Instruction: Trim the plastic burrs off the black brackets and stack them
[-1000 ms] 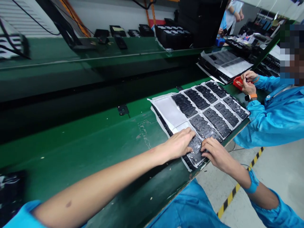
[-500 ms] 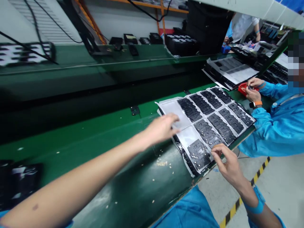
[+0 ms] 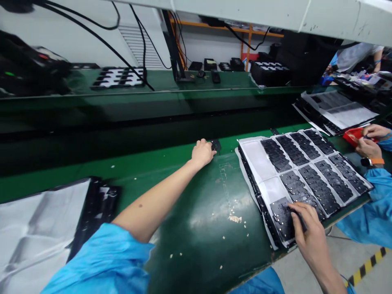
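Observation:
My left hand (image 3: 203,154) reaches far over the green bench, its bent fingers at the edge of a small flat black part (image 3: 216,145) lying there. Those fingertips are partly hidden behind the hand. To the right lies a tray (image 3: 255,157) lined with white sheet, holding rows of thin black plates (image 3: 318,183) in several compartments. My right hand (image 3: 310,230) is over the tray's near edge, thumb and forefinger slightly apart. Its fingertips rest at the black plates in the near-left compartment (image 3: 282,216). The far-left compartment shows only white lining.
A covered stack of trays (image 3: 45,220) stands at left, another (image 3: 339,106) at the back right. A co-worker's hands (image 3: 370,143) are over a red box (image 3: 353,134) on the right. Crumbs (image 3: 235,219) lie on the bench; cables (image 3: 101,36) hang above.
My left hand has moved from the tray's left side to the small black part on the bench. My right hand has come in over the near-left plates. The view has swung left.

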A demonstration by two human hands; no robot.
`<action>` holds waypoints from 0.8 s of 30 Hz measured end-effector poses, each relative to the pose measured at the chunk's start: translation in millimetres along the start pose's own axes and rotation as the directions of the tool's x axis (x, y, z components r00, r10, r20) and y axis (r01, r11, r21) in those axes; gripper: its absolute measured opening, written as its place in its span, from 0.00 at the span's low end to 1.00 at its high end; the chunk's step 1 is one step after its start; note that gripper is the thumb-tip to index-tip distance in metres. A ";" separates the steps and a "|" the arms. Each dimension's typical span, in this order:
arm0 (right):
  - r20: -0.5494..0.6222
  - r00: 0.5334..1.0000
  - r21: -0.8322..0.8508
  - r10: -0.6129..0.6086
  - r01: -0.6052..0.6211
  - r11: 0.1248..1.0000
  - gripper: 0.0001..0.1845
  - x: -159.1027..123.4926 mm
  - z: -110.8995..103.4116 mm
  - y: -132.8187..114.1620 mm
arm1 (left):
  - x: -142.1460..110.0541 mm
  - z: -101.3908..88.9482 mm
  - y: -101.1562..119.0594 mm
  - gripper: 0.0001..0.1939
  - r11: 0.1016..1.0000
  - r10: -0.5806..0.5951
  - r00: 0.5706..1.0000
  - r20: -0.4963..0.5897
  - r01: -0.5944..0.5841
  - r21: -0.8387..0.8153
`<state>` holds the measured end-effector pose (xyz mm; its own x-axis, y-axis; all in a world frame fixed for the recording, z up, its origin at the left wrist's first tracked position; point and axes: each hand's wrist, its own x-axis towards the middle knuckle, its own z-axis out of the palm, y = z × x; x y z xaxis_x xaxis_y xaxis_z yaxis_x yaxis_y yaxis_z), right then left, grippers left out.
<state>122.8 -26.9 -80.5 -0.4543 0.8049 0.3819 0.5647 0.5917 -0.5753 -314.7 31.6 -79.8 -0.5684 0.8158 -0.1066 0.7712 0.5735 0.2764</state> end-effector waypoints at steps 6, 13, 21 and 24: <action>-0.050 0.999 0.059 -0.003 0.006 0.998 0.12 8.2 -1.3 -28.4 | 27.2 -10.8 15.7 0.24 0.995 -0.036 0.999 -0.005 0.035 -0.095; -0.099 0.993 0.148 -0.067 0.081 0.986 0.11 -2.8 8.8 -60.8 | -5.9 -39.1 22.4 0.12 0.969 0.148 0.989 0.029 -0.140 -0.203; 0.007 0.993 0.322 -0.118 0.109 0.940 0.12 23.7 34.0 -109.5 | -163.1 -72.3 8.6 0.05 0.848 0.464 0.882 0.089 -0.413 -0.331; 0.082 0.986 0.322 -0.143 0.110 0.940 0.13 19.8 43.4 -105.8 | -201.6 -66.4 -32.8 0.06 0.900 0.300 0.953 -0.038 -0.296 -0.320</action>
<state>24.2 -75.5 -43.4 -0.5853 0.7054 0.3998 0.2597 0.6301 -0.7318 -244.4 -156.6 -3.9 -0.3215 0.9467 0.0175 0.7707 0.2509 0.5858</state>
